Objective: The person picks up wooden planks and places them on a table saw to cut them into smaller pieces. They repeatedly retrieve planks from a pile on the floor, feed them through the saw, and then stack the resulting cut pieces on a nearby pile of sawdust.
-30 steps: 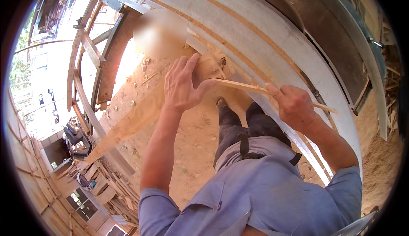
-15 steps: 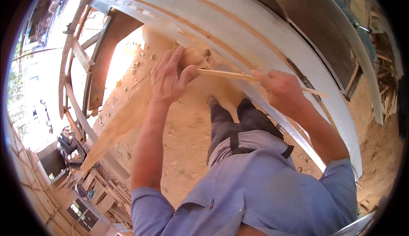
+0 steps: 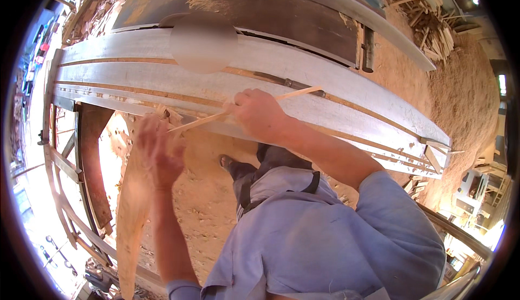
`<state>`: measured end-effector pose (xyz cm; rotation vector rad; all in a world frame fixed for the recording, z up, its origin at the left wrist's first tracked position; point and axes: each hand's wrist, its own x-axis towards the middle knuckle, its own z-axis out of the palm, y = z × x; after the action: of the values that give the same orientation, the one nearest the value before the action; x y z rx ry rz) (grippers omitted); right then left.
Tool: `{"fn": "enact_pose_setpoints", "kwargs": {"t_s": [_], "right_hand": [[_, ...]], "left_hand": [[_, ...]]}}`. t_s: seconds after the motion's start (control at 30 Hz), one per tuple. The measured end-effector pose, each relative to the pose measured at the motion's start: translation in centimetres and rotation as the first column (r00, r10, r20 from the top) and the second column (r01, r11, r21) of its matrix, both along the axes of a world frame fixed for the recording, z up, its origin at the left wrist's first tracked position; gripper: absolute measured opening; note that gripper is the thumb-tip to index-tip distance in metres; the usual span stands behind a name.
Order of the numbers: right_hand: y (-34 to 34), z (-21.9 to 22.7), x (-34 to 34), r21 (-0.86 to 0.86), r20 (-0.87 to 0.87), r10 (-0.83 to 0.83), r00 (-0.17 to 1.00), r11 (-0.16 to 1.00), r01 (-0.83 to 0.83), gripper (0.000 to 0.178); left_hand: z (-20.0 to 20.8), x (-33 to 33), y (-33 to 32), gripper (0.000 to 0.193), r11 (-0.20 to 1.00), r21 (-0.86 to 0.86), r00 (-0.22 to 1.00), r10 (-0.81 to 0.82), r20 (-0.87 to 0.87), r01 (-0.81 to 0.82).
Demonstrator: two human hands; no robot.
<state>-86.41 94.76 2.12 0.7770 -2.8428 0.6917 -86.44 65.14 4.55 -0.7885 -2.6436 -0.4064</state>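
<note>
My right hand point(image 3: 261, 115) is closed around a thin wooden strip point(image 3: 203, 121), which slants across the pale metal bed. The strip's far end sticks out past my knuckles to the right. At its other end is my left hand point(image 3: 161, 151), smeared by motion, so I cannot tell whether its fingers grip the strip. Below that hand hangs a long, tapering wooden board point(image 3: 132, 229), its upper end partly behind the hand. The long grey metal bed point(image 3: 374, 108), with brown lengthwise grooves, lies just beyond both hands.
A dark machine table point(image 3: 303, 34) dusted with sawdust stands behind the bed, with a metal rail point(image 3: 379, 32) along its far side. Offcuts point(image 3: 433, 34) lie heaped at the far right. A brown frame panel point(image 3: 97, 164) stands at left. Sandy ground point(image 3: 208, 191) is underfoot.
The view has swung right, showing more of the bed and machine table. My right hand still holds the strip, now tilted up to the right. My left hand's fingers, earlier stretched out, are blurred.
</note>
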Motion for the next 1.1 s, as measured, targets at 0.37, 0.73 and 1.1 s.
{"fn": "enact_pose_setpoints", "kwargs": {"t_s": [0.37, 0.73, 1.1], "right_hand": [[4.7, 7.9, 2.9, -0.356, -0.472, -0.179, 0.863, 0.935, -0.001, 0.039], [1.6, 6.6, 3.3, -0.808, 0.589, 0.238, 0.772, 0.202, 0.554, 0.032], [-1.7, 3.8, -0.4, 0.051, 0.342, 0.026, 0.939, 0.998, -0.046, 0.011]], "left_hand": [[3.8, 0.4, 12.4, 0.022, 0.954, 0.297, 0.982, -0.097, 0.162, 0.045], [-4.7, 9.6, 18.8, 0.013, 0.165, 0.749, 0.495, -0.658, 0.568, -0.642], [-1.0, 8.2, 4.2, 0.026, 0.609, 0.658, 0.866, 0.482, 0.135, -0.442]]}}
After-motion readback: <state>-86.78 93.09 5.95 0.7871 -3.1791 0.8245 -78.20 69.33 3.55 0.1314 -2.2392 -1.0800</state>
